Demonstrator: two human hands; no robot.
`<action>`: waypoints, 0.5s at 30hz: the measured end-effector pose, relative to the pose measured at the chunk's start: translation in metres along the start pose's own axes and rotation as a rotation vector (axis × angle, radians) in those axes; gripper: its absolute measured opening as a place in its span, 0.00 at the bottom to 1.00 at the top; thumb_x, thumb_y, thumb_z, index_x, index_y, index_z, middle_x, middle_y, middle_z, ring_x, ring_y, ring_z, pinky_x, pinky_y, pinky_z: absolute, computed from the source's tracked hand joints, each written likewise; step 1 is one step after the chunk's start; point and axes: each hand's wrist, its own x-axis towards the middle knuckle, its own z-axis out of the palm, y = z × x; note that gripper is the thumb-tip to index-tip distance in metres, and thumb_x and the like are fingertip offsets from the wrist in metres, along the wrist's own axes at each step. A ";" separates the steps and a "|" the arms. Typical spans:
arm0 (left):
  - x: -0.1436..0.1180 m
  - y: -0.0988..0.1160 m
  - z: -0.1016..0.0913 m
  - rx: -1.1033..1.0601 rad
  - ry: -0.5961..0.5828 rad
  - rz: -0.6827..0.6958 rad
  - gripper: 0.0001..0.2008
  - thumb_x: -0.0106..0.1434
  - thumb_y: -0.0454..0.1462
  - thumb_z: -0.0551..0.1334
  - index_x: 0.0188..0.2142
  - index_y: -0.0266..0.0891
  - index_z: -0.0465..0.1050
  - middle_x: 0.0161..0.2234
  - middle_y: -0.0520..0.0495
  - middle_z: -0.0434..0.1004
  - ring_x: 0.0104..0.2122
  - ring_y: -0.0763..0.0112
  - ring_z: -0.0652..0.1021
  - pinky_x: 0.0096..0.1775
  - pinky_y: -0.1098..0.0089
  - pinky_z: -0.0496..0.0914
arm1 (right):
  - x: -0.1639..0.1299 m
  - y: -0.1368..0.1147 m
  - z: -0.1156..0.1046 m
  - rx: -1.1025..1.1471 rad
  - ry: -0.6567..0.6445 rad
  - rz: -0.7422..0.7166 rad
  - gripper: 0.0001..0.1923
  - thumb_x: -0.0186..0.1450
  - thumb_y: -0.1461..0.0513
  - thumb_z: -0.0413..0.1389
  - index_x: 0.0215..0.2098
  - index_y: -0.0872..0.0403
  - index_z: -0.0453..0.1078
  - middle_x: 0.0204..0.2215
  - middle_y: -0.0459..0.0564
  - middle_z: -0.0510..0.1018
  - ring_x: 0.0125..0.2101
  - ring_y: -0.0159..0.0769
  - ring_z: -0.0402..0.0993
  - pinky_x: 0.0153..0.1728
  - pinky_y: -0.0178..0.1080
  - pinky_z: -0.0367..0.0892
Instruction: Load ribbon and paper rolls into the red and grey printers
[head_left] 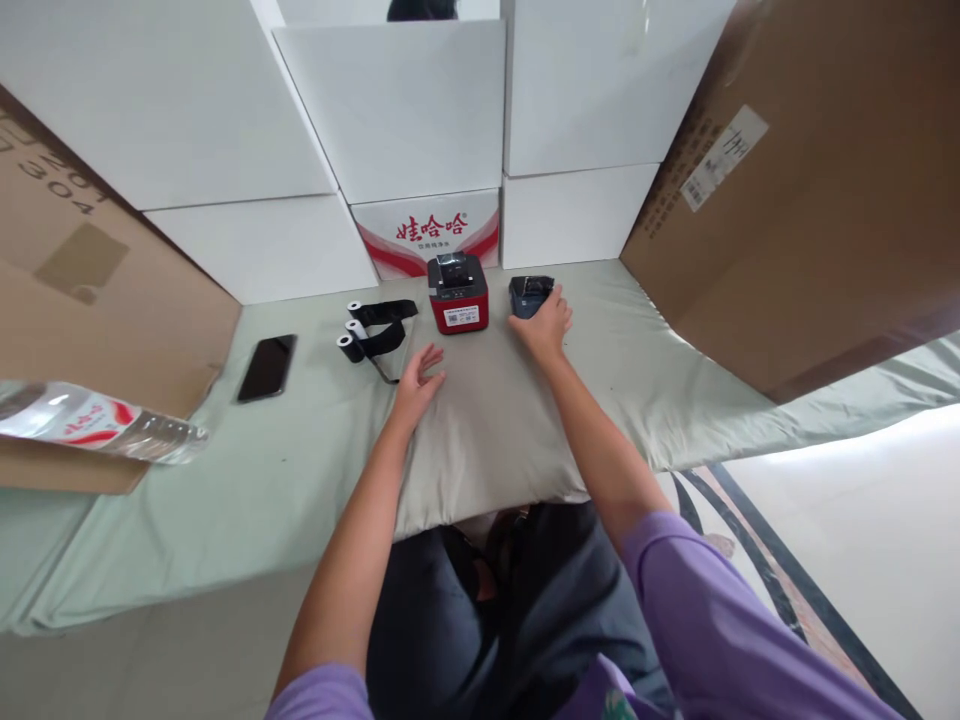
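Right hand [546, 325] grip on dark device [527, 294]; left hand [420, 380] grip wide, on pillow [487, 430].

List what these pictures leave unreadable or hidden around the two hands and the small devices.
- Head view: the dark device is partly covered by the right hand; its grip cannot be told.
- The label on the red printer is too small to read.
- The water bottle is cut off by the left edge.
- The left hand hides the cushion beneath it; contact is unclear.
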 end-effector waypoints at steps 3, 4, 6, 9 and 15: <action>0.000 0.002 0.001 0.010 -0.008 0.004 0.36 0.61 0.45 0.71 0.66 0.42 0.66 0.64 0.30 0.74 0.64 0.48 0.76 0.56 0.48 0.76 | 0.027 0.010 0.013 -0.034 -0.034 -0.008 0.61 0.51 0.54 0.67 0.75 0.64 0.45 0.66 0.74 0.66 0.66 0.66 0.60 0.66 0.65 0.55; 0.000 0.003 0.002 0.012 -0.013 0.004 0.35 0.61 0.44 0.71 0.66 0.42 0.66 0.64 0.30 0.74 0.64 0.48 0.76 0.56 0.48 0.76 | 0.031 0.013 0.016 -0.032 -0.055 -0.006 0.62 0.50 0.54 0.67 0.75 0.64 0.44 0.66 0.75 0.65 0.66 0.67 0.59 0.67 0.65 0.55; -0.001 0.004 0.002 0.016 -0.015 0.001 0.34 0.61 0.44 0.70 0.66 0.42 0.66 0.63 0.31 0.75 0.64 0.48 0.76 0.56 0.48 0.76 | 0.037 0.019 0.019 -0.026 -0.130 0.019 0.66 0.49 0.54 0.69 0.77 0.63 0.41 0.68 0.75 0.63 0.68 0.68 0.59 0.67 0.66 0.54; -0.002 0.005 0.003 0.012 0.020 -0.004 0.32 0.62 0.43 0.70 0.64 0.42 0.68 0.62 0.32 0.76 0.64 0.49 0.76 0.57 0.48 0.76 | 0.039 0.022 0.013 -0.041 -0.224 0.037 0.71 0.47 0.54 0.71 0.78 0.58 0.36 0.74 0.76 0.53 0.70 0.70 0.55 0.67 0.69 0.54; 0.023 0.011 0.018 -0.018 0.207 0.042 0.26 0.65 0.42 0.68 0.61 0.41 0.69 0.63 0.32 0.75 0.65 0.52 0.75 0.65 0.48 0.70 | 0.025 -0.005 0.014 0.162 -0.084 -0.464 0.46 0.64 0.54 0.57 0.76 0.58 0.48 0.75 0.68 0.55 0.74 0.57 0.52 0.72 0.63 0.52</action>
